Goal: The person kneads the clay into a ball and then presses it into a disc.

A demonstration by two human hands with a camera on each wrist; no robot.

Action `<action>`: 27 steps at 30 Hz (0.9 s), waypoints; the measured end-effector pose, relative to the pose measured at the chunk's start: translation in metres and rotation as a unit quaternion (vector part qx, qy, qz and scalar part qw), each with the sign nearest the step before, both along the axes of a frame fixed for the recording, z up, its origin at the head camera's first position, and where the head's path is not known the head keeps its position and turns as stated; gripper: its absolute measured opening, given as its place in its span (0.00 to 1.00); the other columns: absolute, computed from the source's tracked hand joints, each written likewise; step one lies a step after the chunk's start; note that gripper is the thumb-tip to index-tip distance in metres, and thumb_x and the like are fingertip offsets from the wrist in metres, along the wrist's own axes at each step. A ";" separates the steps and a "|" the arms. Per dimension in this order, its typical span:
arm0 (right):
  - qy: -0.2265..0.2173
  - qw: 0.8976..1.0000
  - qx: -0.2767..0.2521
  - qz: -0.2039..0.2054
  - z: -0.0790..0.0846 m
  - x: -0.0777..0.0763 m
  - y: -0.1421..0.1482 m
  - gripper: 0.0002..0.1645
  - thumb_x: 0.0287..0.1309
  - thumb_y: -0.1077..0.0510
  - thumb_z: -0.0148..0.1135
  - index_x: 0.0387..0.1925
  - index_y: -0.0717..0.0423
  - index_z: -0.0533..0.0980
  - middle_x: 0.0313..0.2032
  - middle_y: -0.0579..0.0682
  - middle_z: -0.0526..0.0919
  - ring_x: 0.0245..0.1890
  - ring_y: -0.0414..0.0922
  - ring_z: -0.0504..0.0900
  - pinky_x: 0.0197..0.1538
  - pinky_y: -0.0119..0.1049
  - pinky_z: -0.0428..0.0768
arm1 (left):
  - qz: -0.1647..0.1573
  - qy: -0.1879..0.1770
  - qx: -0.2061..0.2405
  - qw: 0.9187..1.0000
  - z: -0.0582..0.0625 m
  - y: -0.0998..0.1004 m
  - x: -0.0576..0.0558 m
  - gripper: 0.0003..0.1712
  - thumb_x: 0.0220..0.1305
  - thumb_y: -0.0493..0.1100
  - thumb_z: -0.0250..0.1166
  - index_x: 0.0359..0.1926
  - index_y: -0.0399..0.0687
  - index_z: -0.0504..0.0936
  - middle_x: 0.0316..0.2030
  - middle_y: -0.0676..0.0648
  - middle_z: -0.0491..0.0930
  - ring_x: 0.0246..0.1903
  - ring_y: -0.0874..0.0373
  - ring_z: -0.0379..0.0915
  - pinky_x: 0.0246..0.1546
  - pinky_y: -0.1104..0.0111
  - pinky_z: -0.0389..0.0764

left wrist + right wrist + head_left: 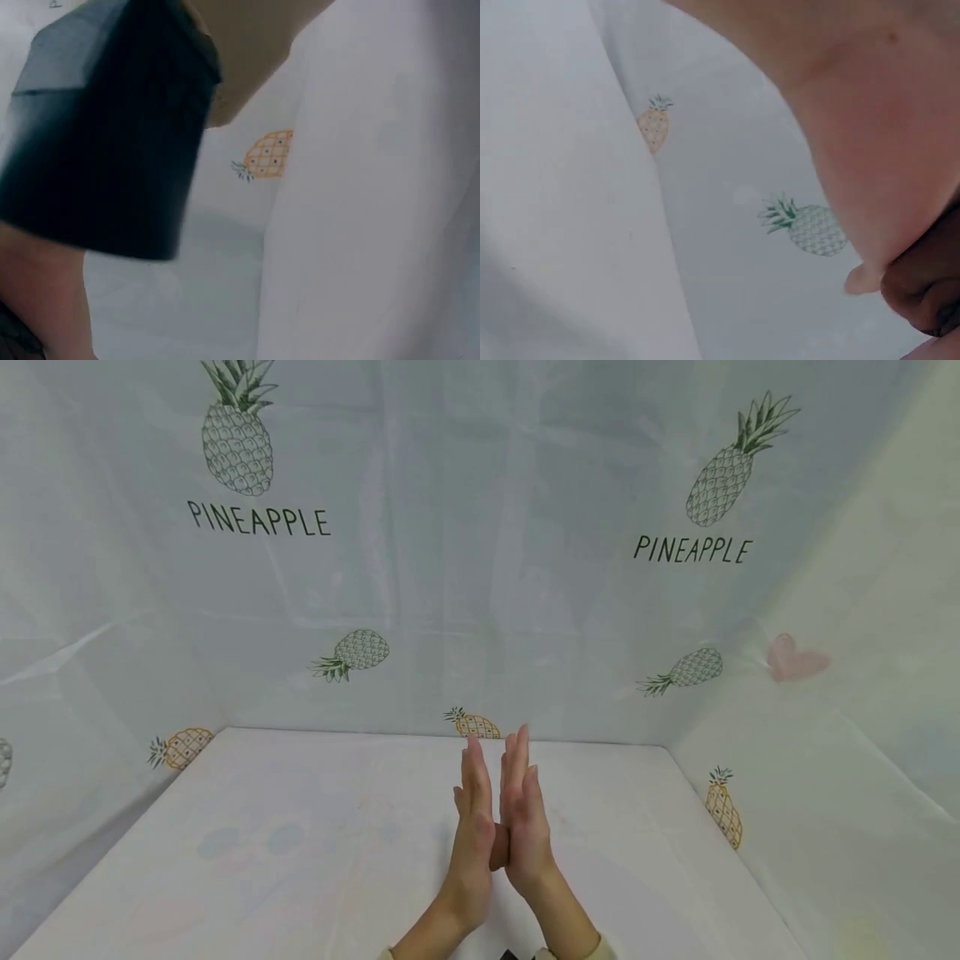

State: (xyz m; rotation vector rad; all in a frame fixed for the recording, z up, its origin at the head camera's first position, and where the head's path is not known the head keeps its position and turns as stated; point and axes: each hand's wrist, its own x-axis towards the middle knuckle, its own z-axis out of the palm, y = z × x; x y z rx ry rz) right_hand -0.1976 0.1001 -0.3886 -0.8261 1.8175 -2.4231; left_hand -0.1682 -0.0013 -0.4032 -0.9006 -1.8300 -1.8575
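Between my two palms sits a brown clay-like lump, pressed from both sides above the white table. My left hand lies against its left side, with fingers straight and pointing up and away. On the other side my right hand presses it with straight fingers, the palms facing each other. The fingertips stay apart. In the right wrist view the brown lump shows folds and a darker part beside the palm; most of it is hidden. The left wrist view shows only a dark bit of it at the lower left.
The white table spreads around the hands. Pale sheeting printed with pineapples hangs behind it and at both sides. A dark blurred block and a beige sleeve fill the top of the left wrist view.
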 end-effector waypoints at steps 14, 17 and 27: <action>-0.055 0.994 0.016 0.094 -0.007 0.005 -0.014 0.38 0.78 0.27 0.10 0.83 0.22 0.23 0.85 0.43 0.25 0.84 0.51 0.23 0.81 0.60 0.23 | 0.008 -0.074 0.073 0.995 0.013 -0.020 -0.007 0.35 0.83 0.60 0.26 0.85 0.77 0.28 0.84 0.66 0.23 0.82 0.65 0.16 0.76 0.37 0.20; -0.063 0.993 0.021 0.099 -0.008 0.009 -0.019 0.38 0.78 0.27 0.11 0.83 0.23 0.24 0.85 0.43 0.26 0.85 0.52 0.26 0.81 0.60 0.25 | 0.026 -0.074 0.086 0.993 0.014 -0.028 -0.012 0.35 0.82 0.64 0.25 0.85 0.77 0.29 0.84 0.68 0.23 0.82 0.65 0.14 0.75 0.36 0.17; -0.013 0.997 0.047 0.066 -0.005 0.019 -0.027 0.36 0.81 0.32 0.10 0.84 0.26 0.25 0.84 0.37 0.24 0.84 0.50 0.23 0.78 0.66 0.21 | 0.062 -0.089 0.098 0.989 0.009 -0.044 -0.032 0.36 0.83 0.65 0.24 0.85 0.75 0.27 0.83 0.65 0.21 0.82 0.62 0.12 0.76 0.36 0.18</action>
